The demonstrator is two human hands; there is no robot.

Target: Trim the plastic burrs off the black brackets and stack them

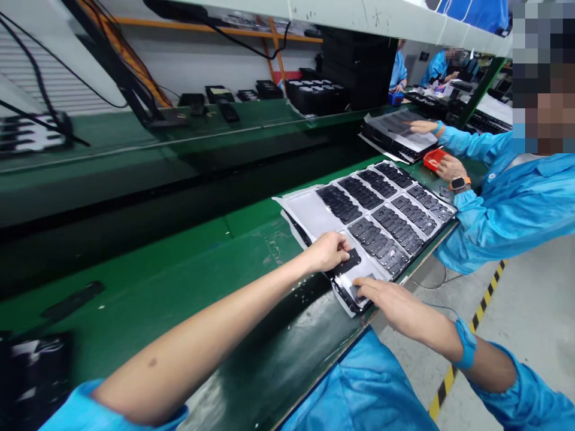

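A stack of clear plastic trays (309, 212) lies on the green bench, its pockets filled with several rows of black flat parts (381, 218). My left hand (327, 251) rests on the near part of the top tray, fingers curled onto a black flat part (348, 262). My right hand (381, 296) lies at the tray's near corner with fingers stretched flat, its fingertips touching another dark part (357, 290). The nearest tray pockets on the left are bare.
A co-worker in a blue coat (507, 209) stands close at the right, one hand on another tray stack (398, 134), the other by a red box (433, 158). A dark conveyor belt (135, 209) runs behind the bench. Black parts stand on the far shelf (314, 93).
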